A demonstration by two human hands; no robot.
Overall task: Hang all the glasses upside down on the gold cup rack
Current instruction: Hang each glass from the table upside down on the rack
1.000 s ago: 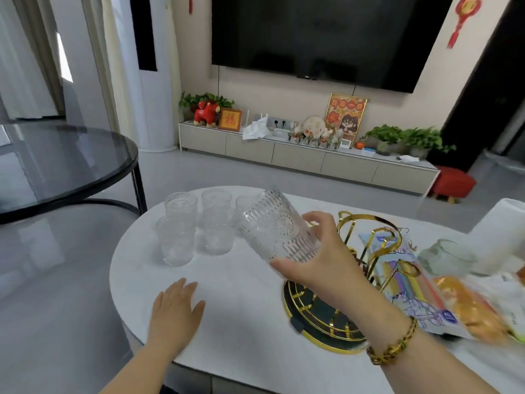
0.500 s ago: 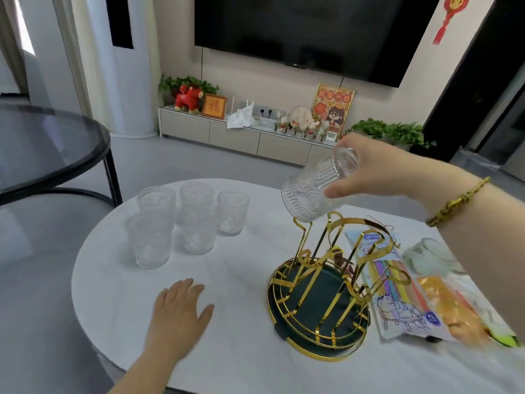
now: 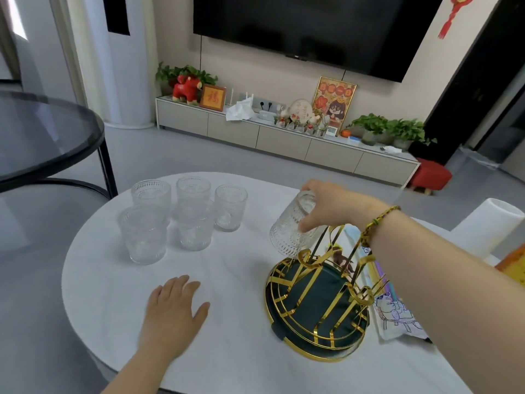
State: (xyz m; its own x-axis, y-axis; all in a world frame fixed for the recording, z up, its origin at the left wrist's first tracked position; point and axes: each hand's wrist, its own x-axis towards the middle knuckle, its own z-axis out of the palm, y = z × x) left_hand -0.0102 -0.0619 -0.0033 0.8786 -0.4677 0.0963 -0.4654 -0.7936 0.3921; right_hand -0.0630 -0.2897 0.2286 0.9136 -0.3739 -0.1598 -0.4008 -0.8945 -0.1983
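Note:
The gold cup rack (image 3: 318,308) with its dark green base stands on the white table (image 3: 233,322), right of the middle. My right hand (image 3: 332,206) holds a ribbed clear glass (image 3: 289,234) by its base, mouth down and tilted, over a prong on the rack's far left side. Whether the prong is inside the glass I cannot tell. Several more clear glasses (image 3: 196,223) stand upright in a cluster at the table's far left. My left hand (image 3: 173,311) lies flat on the table near the front edge, fingers spread.
A colourful printed packet (image 3: 397,317) lies right of the rack, partly under my right forearm. A white cylinder (image 3: 485,226) and an orange item (image 3: 514,265) are at the far right. A dark glass round table (image 3: 42,137) stands to the left.
My right hand has turned the glass from sideways to mouth down and lowered it onto the rack's far left prong. The left hand has stayed flat on the table.

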